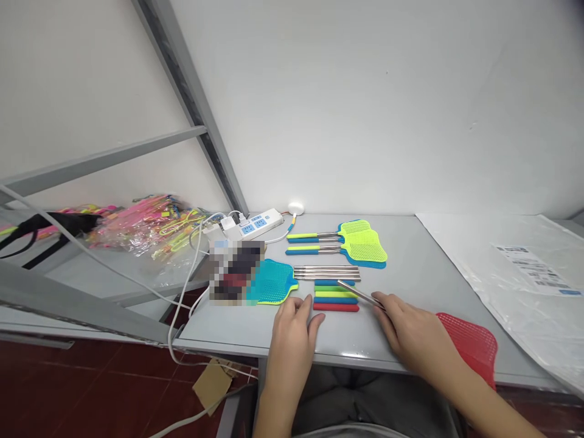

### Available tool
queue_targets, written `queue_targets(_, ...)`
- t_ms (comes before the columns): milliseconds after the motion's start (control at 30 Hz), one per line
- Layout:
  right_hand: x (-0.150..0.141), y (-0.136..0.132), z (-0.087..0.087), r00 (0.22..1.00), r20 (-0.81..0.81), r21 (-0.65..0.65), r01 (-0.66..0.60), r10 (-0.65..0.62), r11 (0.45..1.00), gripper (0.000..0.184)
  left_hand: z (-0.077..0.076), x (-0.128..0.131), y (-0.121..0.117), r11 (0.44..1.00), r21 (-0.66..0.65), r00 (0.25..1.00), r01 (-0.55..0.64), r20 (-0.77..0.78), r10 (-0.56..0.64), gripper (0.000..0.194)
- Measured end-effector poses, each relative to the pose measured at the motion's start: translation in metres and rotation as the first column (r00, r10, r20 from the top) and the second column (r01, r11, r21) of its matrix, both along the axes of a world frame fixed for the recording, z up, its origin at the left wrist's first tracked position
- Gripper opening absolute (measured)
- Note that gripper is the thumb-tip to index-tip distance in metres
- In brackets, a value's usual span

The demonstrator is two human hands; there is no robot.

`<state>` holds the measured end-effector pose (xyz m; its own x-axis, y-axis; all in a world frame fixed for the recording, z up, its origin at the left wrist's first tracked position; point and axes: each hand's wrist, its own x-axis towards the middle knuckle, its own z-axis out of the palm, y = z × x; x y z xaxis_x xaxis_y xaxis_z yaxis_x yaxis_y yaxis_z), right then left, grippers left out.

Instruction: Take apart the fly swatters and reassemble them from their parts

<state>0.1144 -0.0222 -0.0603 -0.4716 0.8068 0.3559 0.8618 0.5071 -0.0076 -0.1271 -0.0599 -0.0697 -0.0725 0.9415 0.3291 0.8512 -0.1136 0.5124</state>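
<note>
My right hand (pixel 396 319) is closed around a thin metal rod (pixel 358 294), which points up and to the left over a row of coloured handles. Those handles are blue, green, yellow, blue and red; the red handle (pixel 336 307) lies closest to me. My left hand (pixel 294 325) rests on the table left of the red handle, thumb apart from the fingers, holding nothing. Beyond its fingertips lie a blue-and-yellow stack of fly swatter heads (pixel 276 281) and several loose metal rods (pixel 326 272). A red fly swatter head (pixel 472 344) is partly hidden under my right forearm.
Yellow and blue fly swatters (pixel 364 245) with handles lie toward the wall. A power strip (pixel 260 224) with white cables stands at the back left, near a blurred dark object (pixel 237 271). White plastic sheeting (pixel 515 274) covers the right side. Bagged colourful items (pixel 150 225) fill the left shelf.
</note>
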Motion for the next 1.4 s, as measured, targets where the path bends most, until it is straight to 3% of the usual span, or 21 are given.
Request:
queue_targets(133, -0.002, -0.002, 0.013, 0.991, -0.125, -0.332, 0.006, -0.05, 0.943, 0.042, 0.0, 0.0, 0.001, 1.0, 0.009, 1.0, 0.015, -0.015, -0.015, 0.032)
queue_targets(233, -0.01, 0.0, 0.019, 0.986, -0.147, -0.478, 0.004, -0.084, 0.878, 0.051, 0.001, 0.0, 0.003, 1.0, -0.015, 0.999, 0.026, -0.045, -0.027, 0.033)
queue_targets(367, -0.019, 0.002, 0.021, 0.983, -0.155, -0.554, -0.003, -0.1, 0.832, 0.054, 0.002, 0.001, 0.004, 0.999, -0.036, 0.996, 0.024, -0.087, -0.027, 0.034)
queue_targets(567, -0.022, -0.001, 0.022, 0.982, -0.149, -0.551, 0.012, -0.113, 0.835, 0.055, 0.0, 0.002, 0.004, 0.999, -0.051, 0.996, 0.01, -0.09, -0.014, 0.034)
queue_targets(767, -0.015, -0.004, 0.029, 0.983, -0.144, -0.476, 0.028, -0.109, 0.879, 0.045, 0.003, -0.001, 0.001, 0.998, -0.067, 1.0, 0.016, -0.007, -0.017, 0.037)
queue_targets(1000, -0.011, -0.015, 0.04, 0.998, 0.003, -0.163, -0.069, 0.07, 0.984, 0.033, 0.03, 0.006, -0.012, 0.997, 0.041, 0.944, 0.068, 0.32, -0.077, 0.04)
queue_targets(1133, -0.017, -0.025, 0.045, 0.974, 0.072, 0.044, -0.219, 0.215, 0.975, 0.028, 0.043, 0.017, -0.021, 0.976, 0.042, 0.881, 0.213, 0.424, -0.211, 0.022)
queue_targets(1200, -0.015, -0.028, 0.05, 0.963, 0.093, 0.134, -0.263, 0.252, 0.955, 0.027, 0.045, 0.016, -0.024, 0.972, 0.009, 0.856, 0.234, 0.473, -0.211, 0.018)
queue_targets(1333, 0.007, -0.026, 0.063, 0.991, 0.001, 0.287, -0.13, 0.136, 0.949, 0.046, 0.046, 0.0, -0.026, 0.99, 0.039, 0.807, 0.133, 0.576, -0.131, 0.023)
queue_targets(1400, 0.025, -0.024, 0.067, 0.99, -0.126, 0.262, -0.035, 0.07, 0.964, 0.063, 0.046, -0.006, -0.025, 0.995, 0.046, 0.786, 0.09, 0.611, -0.099, 0.024)
